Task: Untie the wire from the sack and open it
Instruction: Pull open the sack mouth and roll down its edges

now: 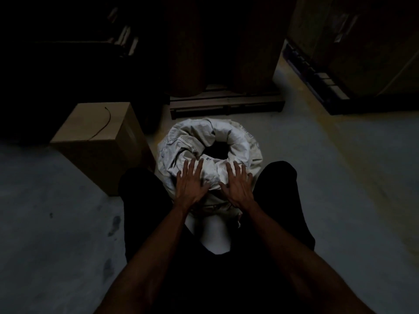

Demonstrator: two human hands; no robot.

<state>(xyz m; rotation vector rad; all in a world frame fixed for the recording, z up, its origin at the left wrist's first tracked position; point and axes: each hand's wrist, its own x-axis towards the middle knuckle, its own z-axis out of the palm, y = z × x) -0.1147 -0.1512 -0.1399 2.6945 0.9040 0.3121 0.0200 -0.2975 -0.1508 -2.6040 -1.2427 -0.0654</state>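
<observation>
Sack (pixel 235 141): mouth rolled open. My left grip (pixel 191 185) and right grip (pixel 238 186): fingers spread flat on its near rim. Wire (pixel 104 123): on box (pixel 97 143), left of both.

No legible text (sack (pixel 209 152) print blurred)

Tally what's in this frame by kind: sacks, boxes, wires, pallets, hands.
Sack: 1
Cardboard box: 1
Wire on the box: 1
Pallet: 1
Hands, left hand and right hand, on the sack: 2
Total: 6
</observation>
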